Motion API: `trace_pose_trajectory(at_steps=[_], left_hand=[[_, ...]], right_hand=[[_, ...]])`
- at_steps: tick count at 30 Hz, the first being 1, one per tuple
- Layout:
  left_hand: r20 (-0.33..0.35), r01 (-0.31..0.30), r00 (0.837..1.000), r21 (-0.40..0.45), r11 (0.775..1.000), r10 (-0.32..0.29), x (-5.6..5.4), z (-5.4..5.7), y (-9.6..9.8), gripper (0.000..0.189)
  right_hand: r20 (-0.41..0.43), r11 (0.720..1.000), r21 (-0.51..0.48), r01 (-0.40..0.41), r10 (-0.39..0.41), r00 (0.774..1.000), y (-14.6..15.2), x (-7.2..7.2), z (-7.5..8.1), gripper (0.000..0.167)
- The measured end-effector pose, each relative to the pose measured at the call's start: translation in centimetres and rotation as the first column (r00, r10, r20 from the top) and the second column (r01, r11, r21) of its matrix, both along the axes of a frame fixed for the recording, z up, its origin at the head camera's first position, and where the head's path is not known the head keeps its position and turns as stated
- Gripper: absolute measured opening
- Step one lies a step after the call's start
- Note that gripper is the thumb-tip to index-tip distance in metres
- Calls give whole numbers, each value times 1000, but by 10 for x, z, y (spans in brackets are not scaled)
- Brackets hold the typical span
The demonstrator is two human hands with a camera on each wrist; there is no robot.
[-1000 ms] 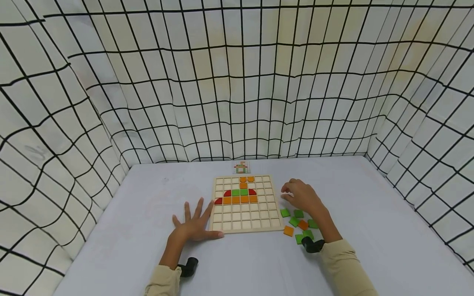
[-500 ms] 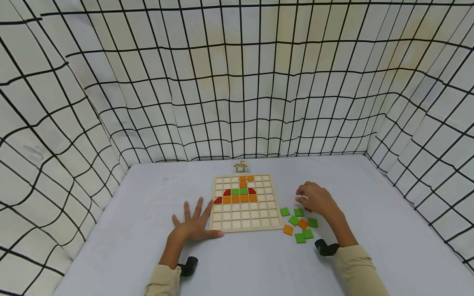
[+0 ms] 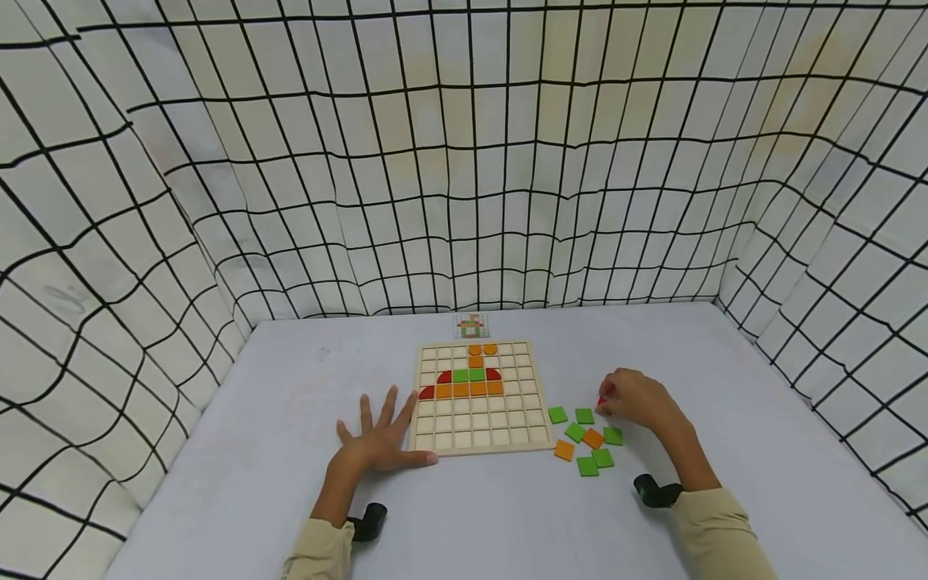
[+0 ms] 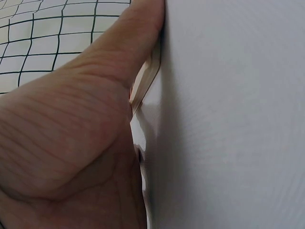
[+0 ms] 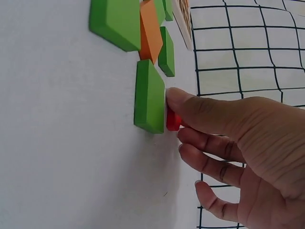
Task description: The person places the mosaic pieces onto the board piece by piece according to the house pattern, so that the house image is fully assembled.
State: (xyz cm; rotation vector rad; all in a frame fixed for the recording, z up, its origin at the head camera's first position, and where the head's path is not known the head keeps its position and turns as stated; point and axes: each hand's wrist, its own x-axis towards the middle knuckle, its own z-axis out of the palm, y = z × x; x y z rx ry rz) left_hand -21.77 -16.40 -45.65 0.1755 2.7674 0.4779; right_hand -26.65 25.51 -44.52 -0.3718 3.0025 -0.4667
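My right hand (image 3: 636,399) pinches a small red tile (image 5: 172,120) between thumb and fingers, low over the table beyond the loose tiles. Most of that tile is hidden by the fingers, so its outline cannot be made out. Spread flat with straight fingers, my left hand (image 3: 380,445) rests on the table against the left front corner of a wooden grid board (image 3: 482,439). Orange, green and red tiles sit in the board's upper cells, among them a row of orange squares (image 3: 461,390) and two orange round tiles (image 3: 490,350).
Several loose green tiles (image 3: 588,466) and two orange tiles (image 3: 564,450) lie right of the board. A small picture card (image 3: 473,325) lies behind the board. White walls with black netting (image 3: 464,201) enclose the white table (image 3: 290,387).
My right hand has moved right and a little toward me, away from the board's right edge, and now pinches the red tile. The left hand has stayed in place.
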Motion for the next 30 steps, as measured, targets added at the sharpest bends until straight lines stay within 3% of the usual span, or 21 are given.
trace_pose_trajectory(at_steps=[17,30], left_hand=[[10,-2,1000,3,1000,2,2,2,0,115],[6,-3,1000,7,1000,3,-1,-1,-2,116]], right_hand=[[-18,996,-75,-43,42,999,7,2,-9,15],[2,985,-155,-74,75,997,14,-5,-11,16]])
